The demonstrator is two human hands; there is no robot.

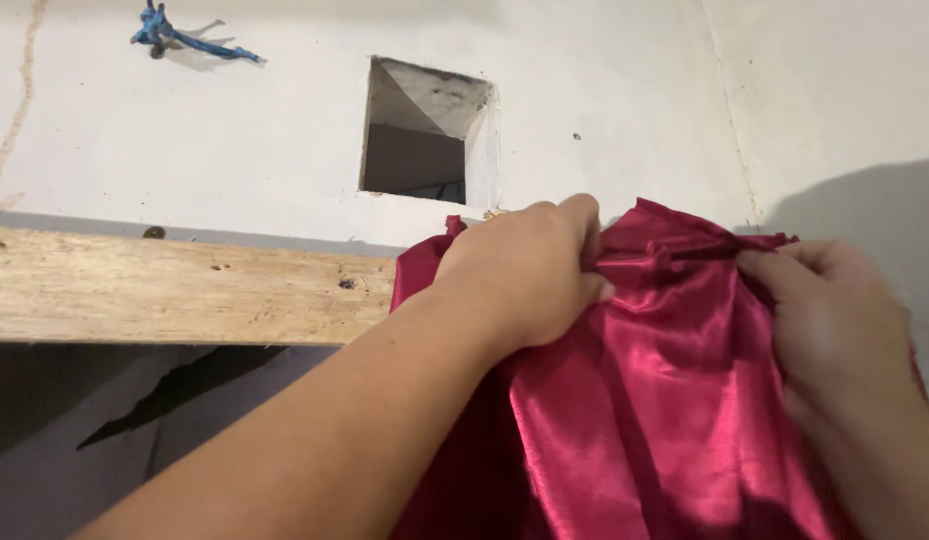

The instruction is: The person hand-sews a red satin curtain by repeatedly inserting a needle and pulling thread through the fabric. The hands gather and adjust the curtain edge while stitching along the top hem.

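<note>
Gripping red cloth [625,400] at top edge beside plank [175,290]: left hand [525,270] clamped on gathered hem, right hand [835,320] pinching same hem. Risk: slick satin slipping from pinch, dropping off wall [235,130].

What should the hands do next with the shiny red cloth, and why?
Probably lift the cloth's top edge onto the wooden beam. Both hands pinch that bunched edge, left hand next to the beam's end, right hand further out, and the rest of the cloth hangs loose below, so it seems not fixed yet.
</note>
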